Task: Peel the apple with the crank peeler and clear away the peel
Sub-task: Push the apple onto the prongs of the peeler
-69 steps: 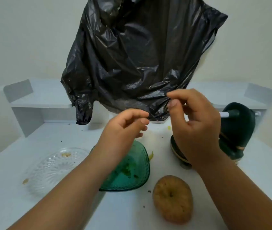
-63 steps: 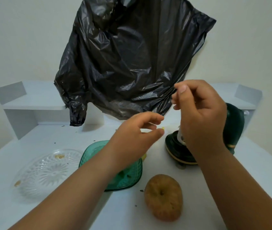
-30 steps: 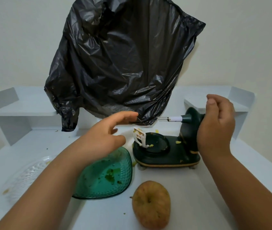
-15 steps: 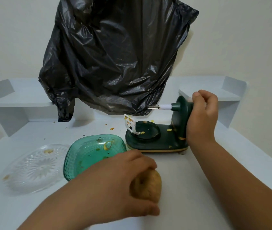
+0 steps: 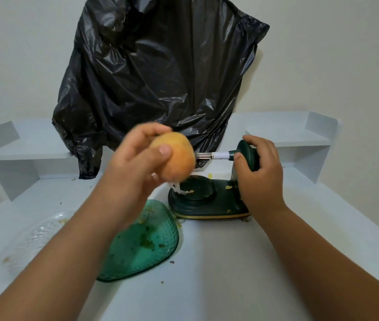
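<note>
Yellow-skinned apple (image 5: 174,156) is sitting gripped in the left hand (image 5: 137,167), touching the fork prongs (image 5: 203,155); the right hand (image 5: 259,172) is clasping the green crank peeler (image 5: 209,200). Pushing off-centre is risking wobble, or pricked fingers.

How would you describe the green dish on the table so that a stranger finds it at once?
Start at the black bag hanging over the white table, then look down to the dark green peeler. The green dish lies beside it, partly under the left forearm; unlike the clear plate, it is tinted green.
</note>
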### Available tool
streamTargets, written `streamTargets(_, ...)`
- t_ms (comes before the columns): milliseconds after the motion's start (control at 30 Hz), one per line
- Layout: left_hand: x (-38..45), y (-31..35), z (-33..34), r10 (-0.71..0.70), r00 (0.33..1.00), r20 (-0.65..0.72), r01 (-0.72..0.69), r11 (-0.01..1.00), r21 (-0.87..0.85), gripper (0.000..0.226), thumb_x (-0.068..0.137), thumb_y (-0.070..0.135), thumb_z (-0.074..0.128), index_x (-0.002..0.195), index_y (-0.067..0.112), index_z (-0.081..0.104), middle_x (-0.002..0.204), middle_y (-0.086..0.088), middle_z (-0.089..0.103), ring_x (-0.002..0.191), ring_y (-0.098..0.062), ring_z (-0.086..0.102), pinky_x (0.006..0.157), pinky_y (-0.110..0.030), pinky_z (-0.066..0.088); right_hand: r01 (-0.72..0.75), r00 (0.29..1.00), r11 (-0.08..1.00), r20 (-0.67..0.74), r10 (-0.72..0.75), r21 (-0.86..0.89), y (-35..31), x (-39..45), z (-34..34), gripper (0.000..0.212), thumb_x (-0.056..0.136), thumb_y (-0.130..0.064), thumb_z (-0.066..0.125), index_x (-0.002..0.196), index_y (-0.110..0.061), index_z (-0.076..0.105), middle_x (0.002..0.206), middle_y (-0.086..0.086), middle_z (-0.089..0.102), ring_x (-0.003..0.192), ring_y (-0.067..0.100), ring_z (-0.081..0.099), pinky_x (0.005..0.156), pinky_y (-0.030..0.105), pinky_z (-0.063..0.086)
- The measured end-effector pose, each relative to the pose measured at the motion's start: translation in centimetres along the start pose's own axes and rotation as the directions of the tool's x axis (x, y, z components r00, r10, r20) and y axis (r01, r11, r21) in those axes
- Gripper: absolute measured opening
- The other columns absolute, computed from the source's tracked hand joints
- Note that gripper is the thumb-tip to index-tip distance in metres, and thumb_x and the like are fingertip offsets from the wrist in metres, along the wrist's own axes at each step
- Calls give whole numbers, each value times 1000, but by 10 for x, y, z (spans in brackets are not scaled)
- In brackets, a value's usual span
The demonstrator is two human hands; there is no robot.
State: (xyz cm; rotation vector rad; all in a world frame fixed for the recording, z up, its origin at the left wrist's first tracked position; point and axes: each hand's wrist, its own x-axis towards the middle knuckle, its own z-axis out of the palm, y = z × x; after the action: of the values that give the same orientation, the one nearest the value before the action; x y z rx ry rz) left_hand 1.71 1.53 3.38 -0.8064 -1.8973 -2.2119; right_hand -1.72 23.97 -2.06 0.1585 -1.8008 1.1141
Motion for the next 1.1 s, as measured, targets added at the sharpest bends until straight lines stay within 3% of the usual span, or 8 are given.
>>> streamTargets(133,37,-6,-4,-77,986,-149,44,976,-212,28,71,23,73,83,20,47,108,-10,50,94,-26,62,77,-44,55,-5,1000,1000,-1,5,-3,0,0,0,32,84,-15,58,116,-14,60,112,1,57,97,-15,50,78,-1,35)
streamTargets(267,56,-21,-1,-179,944,-278,162,983,-83,46,69,47,75,102,19,59,107,-6,68,90,-18,70,70,-36,57,3,1000,1000,-9,-3,-8,1,0,1,31,83,-14,58,114,-13,61,109,1,57,96,-15,50,78,-1,35)
streamTargets(400,66,-28,4,-242,921,-307,260,965,19,49,76,56,68,79,8,59,76,-16,63,68,-25,65,63,-33,55,-9,1000,1000,-17,9,3,2,0,2,31,83,-14,59,114,-15,61,108,-1,56,95,-13,51,78,0,36)
streamTargets(633,67,-31,8,-332,895,-299,391,906,163,94,50,79,68,103,2,64,100,-23,69,89,-35,69,83,-54,54,-2,1000,1000,-25,1,-11,-1,-2,5,32,83,-15,59,115,-12,62,107,-1,56,95,-12,51,79,0,35)
streamTargets(733,66,-33,12,-310,906,-287,371,909,191,83,59,77,64,112,15,54,104,-22,67,92,-38,67,86,-56,52,-6,1000,1000,-20,5,-16,-1,-2,5,32,84,-15,59,115,-12,62,108,1,57,96,-11,50,80,1,36)
streamTargets(867,65,-35,11,-336,931,-145,352,930,103,31,85,54,57,107,32,62,105,-11,69,99,-33,67,89,-52,52,-9,1000,1000,-20,8,-18,-2,-2,6,31,84,-16,58,115,-13,61,107,0,56,95,-12,50,80,1,35)
streamTargets(1000,62,-38,4,-425,905,-21,426,904,35,28,89,41,56,110,24,64,115,-17,66,108,-36,62,90,-47,50,-9,1000,1000,-28,9,-16,-2,-2,6,30,84,-15,58,114,-12,61,106,0,56,94,-12,50,78,0,34)
streamTargets(1100,57,-42,-3,-481,870,104,490,869,-77,36,82,29,64,117,20,59,115,-19,64,106,-36,62,77,-39,55,-5,1000,1000,-26,4,-21,-2,-3,6,30,84,-15,57,114,-13,61,106,-1,55,94,-12,49,78,0,34)
